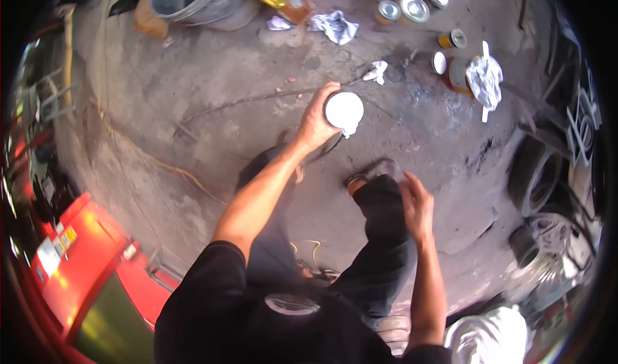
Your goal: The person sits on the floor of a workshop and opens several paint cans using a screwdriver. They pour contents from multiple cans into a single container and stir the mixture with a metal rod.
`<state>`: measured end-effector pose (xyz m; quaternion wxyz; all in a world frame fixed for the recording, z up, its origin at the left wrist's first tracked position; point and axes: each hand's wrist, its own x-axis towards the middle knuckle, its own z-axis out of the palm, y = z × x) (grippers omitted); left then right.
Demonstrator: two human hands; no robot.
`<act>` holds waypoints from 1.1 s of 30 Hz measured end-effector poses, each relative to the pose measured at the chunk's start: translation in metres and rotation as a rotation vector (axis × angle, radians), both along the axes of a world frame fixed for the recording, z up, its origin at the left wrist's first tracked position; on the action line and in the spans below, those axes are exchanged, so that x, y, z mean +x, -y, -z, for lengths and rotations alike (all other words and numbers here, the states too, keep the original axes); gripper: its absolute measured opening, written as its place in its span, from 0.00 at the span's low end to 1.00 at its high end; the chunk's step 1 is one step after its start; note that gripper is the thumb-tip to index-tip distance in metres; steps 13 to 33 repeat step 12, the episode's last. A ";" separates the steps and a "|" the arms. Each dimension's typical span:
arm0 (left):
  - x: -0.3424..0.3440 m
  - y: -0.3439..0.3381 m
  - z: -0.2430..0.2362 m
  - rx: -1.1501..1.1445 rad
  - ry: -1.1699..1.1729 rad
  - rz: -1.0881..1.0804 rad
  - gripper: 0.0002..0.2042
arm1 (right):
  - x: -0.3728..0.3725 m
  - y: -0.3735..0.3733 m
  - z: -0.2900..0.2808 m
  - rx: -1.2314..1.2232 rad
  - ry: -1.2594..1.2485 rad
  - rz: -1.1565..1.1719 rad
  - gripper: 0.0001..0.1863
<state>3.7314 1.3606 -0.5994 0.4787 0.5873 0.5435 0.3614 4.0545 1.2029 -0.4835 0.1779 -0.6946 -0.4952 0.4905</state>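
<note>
One small round container point(344, 110) with a white top is what the work turns on here: the left hand point(315, 124) holds it out in front of the body, above the stained concrete floor point(212, 87), with the fingers clamped round its left side and the white face turned up toward the camera. The right hand point(417, 204) hangs free near the right knee, fingers loosely apart and holding nothing.

To carry this well, I would keep the container level (a white drip or shred seems to hang from its lower edge, though it is too small to be sure), since a one-sided grip can let it tip away from the palm. Bringing the free hand under it would steady it. The feet need care too: a thin cable point(257, 100) runs across the floor just beyond the hand, and crumpled rags point(333, 25) lie further off.

Well apart, at the upper right, stand several open paint tins point(414, 8) and one tin covered by crumpled paper with a white stick point(484, 80) across it.
</note>
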 end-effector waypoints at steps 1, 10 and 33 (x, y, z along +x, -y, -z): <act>0.001 0.011 -0.004 -0.031 -0.040 -0.059 0.46 | 0.005 0.019 -0.031 0.047 0.050 0.009 0.16; -0.034 0.072 -0.084 0.030 -0.110 -0.316 0.45 | 0.011 0.117 -0.162 -0.079 0.066 -0.332 0.24; -0.041 0.081 -0.109 0.047 -0.133 -0.352 0.45 | 0.012 0.108 -0.176 -0.082 0.055 -0.401 0.24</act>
